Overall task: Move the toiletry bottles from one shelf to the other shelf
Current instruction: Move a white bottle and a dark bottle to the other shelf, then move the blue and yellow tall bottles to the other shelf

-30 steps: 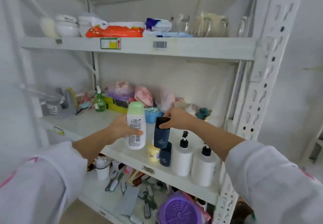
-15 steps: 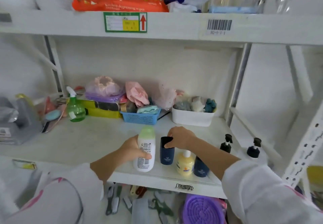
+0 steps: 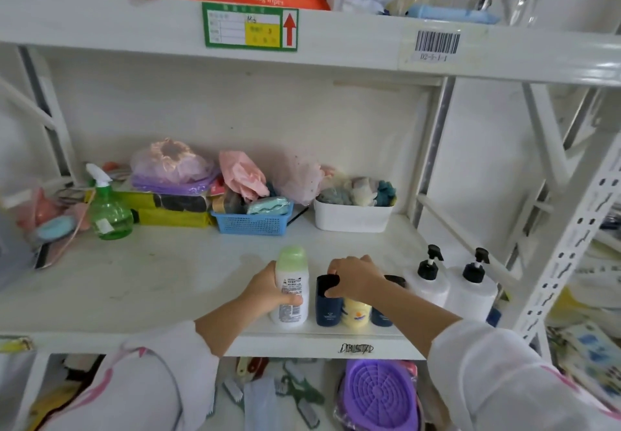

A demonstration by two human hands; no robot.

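A white bottle with a pale green cap (image 3: 291, 282) stands near the front edge of the middle shelf (image 3: 151, 282), with my left hand (image 3: 268, 291) wrapped around its side. Right beside it stands a dark navy bottle (image 3: 326, 306); my right hand (image 3: 356, 279) grips its top. A small yellow bottle (image 3: 356, 313) and a second navy bottle (image 3: 381, 318) stand partly hidden under my right forearm. Two white pump bottles with black pumps (image 3: 428, 282) (image 3: 472, 287) stand to the right.
At the back of the shelf are a green spray bottle (image 3: 109, 212), a blue basket (image 3: 252, 222), a white tub of cloths (image 3: 353, 217) and bagged items. The upper shelf (image 3: 336, 47) carries wipes and glassware. Below lie brushes and a purple lid (image 3: 379, 393).
Both bottles came down from mid-air onto the middle shelf over the last second. Since half a second ago the hands have stayed on them and the view has moved closer.
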